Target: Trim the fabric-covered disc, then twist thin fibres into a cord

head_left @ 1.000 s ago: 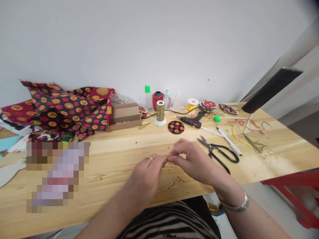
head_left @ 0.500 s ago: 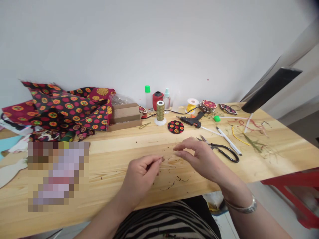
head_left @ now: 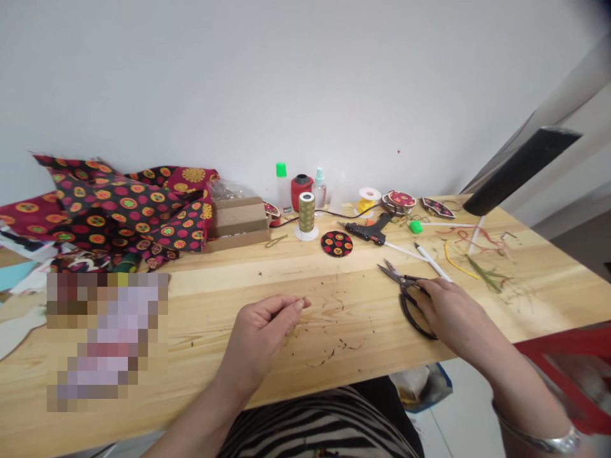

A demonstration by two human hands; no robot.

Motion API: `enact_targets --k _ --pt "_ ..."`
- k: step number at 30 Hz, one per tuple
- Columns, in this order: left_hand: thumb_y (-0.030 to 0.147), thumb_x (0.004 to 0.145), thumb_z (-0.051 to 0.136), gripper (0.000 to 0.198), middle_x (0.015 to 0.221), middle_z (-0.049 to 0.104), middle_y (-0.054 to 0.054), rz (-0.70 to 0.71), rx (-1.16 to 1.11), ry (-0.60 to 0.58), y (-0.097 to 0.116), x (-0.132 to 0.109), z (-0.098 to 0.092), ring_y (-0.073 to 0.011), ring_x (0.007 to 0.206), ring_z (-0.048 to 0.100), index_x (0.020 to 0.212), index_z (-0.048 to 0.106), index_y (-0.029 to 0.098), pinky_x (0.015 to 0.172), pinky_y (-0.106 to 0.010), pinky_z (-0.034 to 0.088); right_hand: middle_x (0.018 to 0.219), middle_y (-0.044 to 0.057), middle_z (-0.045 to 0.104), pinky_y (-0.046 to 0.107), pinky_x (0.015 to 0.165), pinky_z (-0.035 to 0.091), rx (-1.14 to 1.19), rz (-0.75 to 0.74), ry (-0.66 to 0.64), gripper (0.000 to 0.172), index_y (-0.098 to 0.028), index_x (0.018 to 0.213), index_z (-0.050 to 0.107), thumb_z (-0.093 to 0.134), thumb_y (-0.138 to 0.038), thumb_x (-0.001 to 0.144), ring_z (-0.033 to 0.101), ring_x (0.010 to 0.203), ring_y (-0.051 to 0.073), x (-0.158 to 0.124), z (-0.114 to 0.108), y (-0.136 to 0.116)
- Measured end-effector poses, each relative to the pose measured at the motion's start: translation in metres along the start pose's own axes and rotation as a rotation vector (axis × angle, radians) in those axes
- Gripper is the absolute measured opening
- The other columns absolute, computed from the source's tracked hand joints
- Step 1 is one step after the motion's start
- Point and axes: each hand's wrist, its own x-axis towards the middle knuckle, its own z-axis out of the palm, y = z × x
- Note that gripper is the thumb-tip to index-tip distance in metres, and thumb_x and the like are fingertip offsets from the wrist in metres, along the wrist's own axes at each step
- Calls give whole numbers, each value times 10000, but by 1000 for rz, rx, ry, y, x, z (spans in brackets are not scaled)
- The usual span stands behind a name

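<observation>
My left hand (head_left: 265, 327) hovers over the wooden table (head_left: 296, 356) near its front edge, thumb and forefinger pinched on something too small to make out. My right hand (head_left: 446, 308) has its fingers curled on the handles of the black scissors (head_left: 405, 292), which lie on the table to the right. Short thread scraps (head_left: 334, 346) are scattered on the wood between the two hands.
Patterned fabric (head_left: 119, 213) is heaped at the back left beside a cardboard box (head_left: 238, 222). Thread spools (head_left: 307, 213), small bottles (head_left: 282, 184), a black glue gun (head_left: 372, 230), a round fabric disc (head_left: 337, 243) and white sticks (head_left: 432, 261) line the back. A pixelated patch covers the left front.
The hands were together pinching something small; they parted. My right hand swung right and came down on the scissors. My left hand stayed put, still pinched.
</observation>
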Motion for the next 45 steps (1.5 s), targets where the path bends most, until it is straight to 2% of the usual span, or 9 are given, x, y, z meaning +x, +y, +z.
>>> enact_targets --k 7,12,21,25,29,31,36,40,45 --pt "346 691 667 246 460 417 59 6 -35 49 3 0 -2 -60 453 290 784 728 127 430 -202 200 926 123 598 350 785 456 -6 -67 -19 195 -138 925 587 456 -226 810 585 857 252 1 10 5" --pt "346 700 665 268 453 394 68 10 -39 77 4 -1 -3 -59 458 289 833 726 121 441 -205 202 883 146 586 368 747 458 -64 3 -29 201 -113 913 558 456 -224 781 577 838 274 -4 12 7" --pt "367 696 667 282 443 381 73 6 -81 83 2 2 -5 -57 452 294 832 720 126 451 -206 197 894 115 587 356 778 442 82 -28 -67 252 -159 900 582 503 -340 743 565 873 265 2 8 16" --pt "364 682 673 274 443 399 66 5 -76 97 3 2 -4 -59 450 301 805 719 124 445 -208 193 910 84 587 312 707 449 401 -5 6 301 -169 964 566 533 -355 731 569 791 218 -9 -10 -3" --pt "354 685 671 266 438 385 72 20 -65 114 3 3 -3 -61 448 292 810 715 123 444 -213 195 756 9 577 234 585 424 801 -212 -263 194 -196 862 555 576 -353 751 532 674 154 -31 -37 -42" --pt "366 699 662 287 442 382 72 13 -60 108 2 4 -2 -60 449 286 837 713 120 447 -213 196 767 -1 589 224 588 403 878 -300 -308 176 -200 819 553 612 -344 738 516 681 143 -40 -46 -61" --pt "363 711 660 289 457 400 64 18 -71 110 3 2 0 -62 461 296 839 708 108 449 -208 203 713 -26 566 208 530 332 834 -279 -396 247 -190 724 504 613 -409 762 442 612 106 -43 -41 -89" --pt "352 715 658 274 480 429 56 33 -95 113 5 -1 -2 -64 463 317 836 703 110 443 -207 216 630 -45 508 203 482 271 758 -256 -411 314 -182 666 462 586 -448 777 362 545 84 -39 -34 -93" --pt "342 745 629 247 480 408 60 68 -12 84 5 -2 -2 -73 473 319 833 704 124 446 -204 243 610 -31 499 215 480 247 709 -231 -386 359 -177 658 473 571 -505 767 343 535 91 -36 -35 -97"
